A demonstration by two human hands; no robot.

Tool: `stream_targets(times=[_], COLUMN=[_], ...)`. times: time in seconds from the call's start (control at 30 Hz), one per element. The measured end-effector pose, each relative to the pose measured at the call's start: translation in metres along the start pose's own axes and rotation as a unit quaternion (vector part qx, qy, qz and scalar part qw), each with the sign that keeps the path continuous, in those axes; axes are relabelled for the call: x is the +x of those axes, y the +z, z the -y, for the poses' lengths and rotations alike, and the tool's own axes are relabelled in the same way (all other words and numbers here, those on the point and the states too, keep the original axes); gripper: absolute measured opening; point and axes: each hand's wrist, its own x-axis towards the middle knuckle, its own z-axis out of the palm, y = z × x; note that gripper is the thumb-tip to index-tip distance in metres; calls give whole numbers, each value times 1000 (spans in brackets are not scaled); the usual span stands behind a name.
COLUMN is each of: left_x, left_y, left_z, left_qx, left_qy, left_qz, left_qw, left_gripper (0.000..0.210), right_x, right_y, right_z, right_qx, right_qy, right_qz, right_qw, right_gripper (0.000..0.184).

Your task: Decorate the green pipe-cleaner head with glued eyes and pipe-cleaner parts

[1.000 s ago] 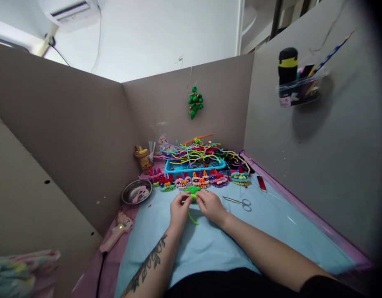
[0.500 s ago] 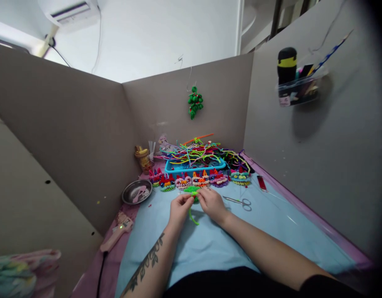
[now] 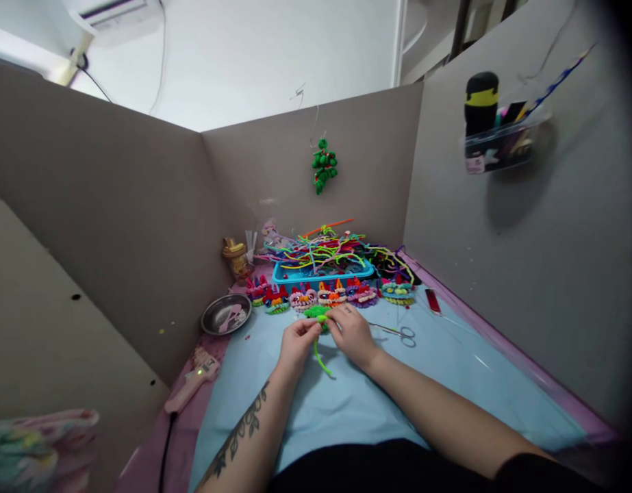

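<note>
Between both hands is a green fuzzy piece (image 3: pixel 316 311), bent from pipe cleaner. A bright lime pipe cleaner (image 3: pixel 322 361) trails from it, its free end hanging down toward me. My left hand (image 3: pixel 299 340) pinches the lime strand with thumb and index finger. From the other side, my right hand (image 3: pixel 350 333) has its fingers closed on the green piece and covers part of it. Just past the hands, colourful pipe-cleaner animal heads (image 3: pixel 332 294) sit in a row. Small scissors (image 3: pixel 405 335) lie right of my right hand.
A blue tray (image 3: pixel 323 276) heaped with pipe cleaners stands at the back. On the left are a metal bowl (image 3: pixel 207 322) and a pink glue gun (image 3: pixel 195 383) with its cord. A red-handled tool (image 3: pixel 432 300) lies right. Grey panels (image 3: pixel 316 123) enclose the table.
My right hand has shifted slightly over the green piece. The hanging lime end has swung a little to the right and lower. The view has tilted slightly.
</note>
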Motion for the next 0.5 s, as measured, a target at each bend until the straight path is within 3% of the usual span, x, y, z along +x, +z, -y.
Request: stream_targets(times=[0.5], left_x=[0], left_y=[3], left_z=[0], left_qx=[3], left_qy=[22], left_qz=[-2], left_qw=[1000], left_gripper=[24], right_x=[-5], right_y=[3], right_z=[0], right_qx=[-16], right_qy=[-7], right_qz=[2], right_qw=[1000], right_gripper=[10])
